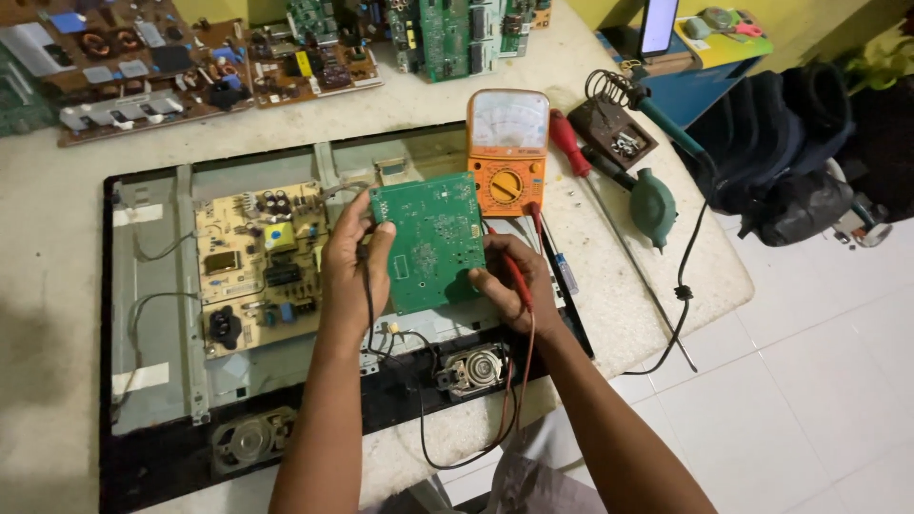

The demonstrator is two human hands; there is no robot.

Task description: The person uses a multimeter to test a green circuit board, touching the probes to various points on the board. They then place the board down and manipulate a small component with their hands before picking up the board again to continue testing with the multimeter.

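Hands grip a green circuit board held above the opened television chassis. Left of the board, the left hand clamps its edge together with a black probe lead. Right of the board, the right hand pinches the opposite edge and a red probe. Just behind the board, an orange multimeter lies on the worktop.

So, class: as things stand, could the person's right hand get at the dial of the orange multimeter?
Probably yes. The orange multimeter lies face up just beyond the right hand with nothing between them, but that hand holds a red probe and the green circuit board, so it isn't free.
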